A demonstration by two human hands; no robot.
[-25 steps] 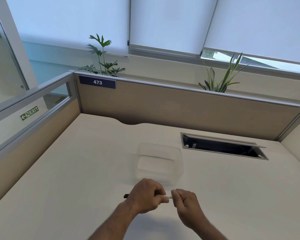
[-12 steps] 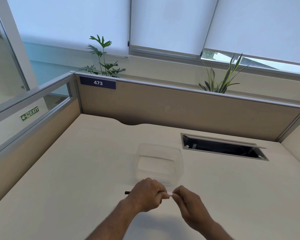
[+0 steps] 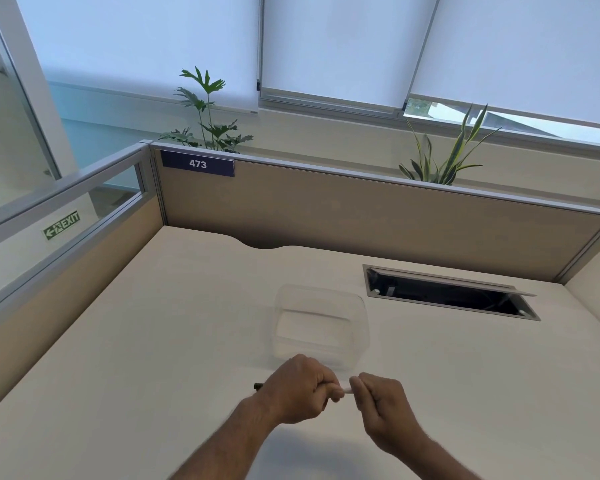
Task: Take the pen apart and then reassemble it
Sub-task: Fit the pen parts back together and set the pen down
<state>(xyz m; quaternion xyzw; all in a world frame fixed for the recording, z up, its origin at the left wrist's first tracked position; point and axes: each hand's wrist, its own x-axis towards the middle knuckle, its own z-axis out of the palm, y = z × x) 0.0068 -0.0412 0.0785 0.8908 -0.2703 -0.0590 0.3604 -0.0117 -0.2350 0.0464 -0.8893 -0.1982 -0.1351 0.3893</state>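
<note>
While both fists hover near the desk's front edge, left hand clenches the pen, dark end protruding left; right hand pinches its pale end. Clear plastic container just behind, nothing visible inside.

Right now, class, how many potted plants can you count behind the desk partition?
2. One leafy plant stands behind the partition's left end; one spiky plant stands behind it toward the right. Pots are hidden.
</note>
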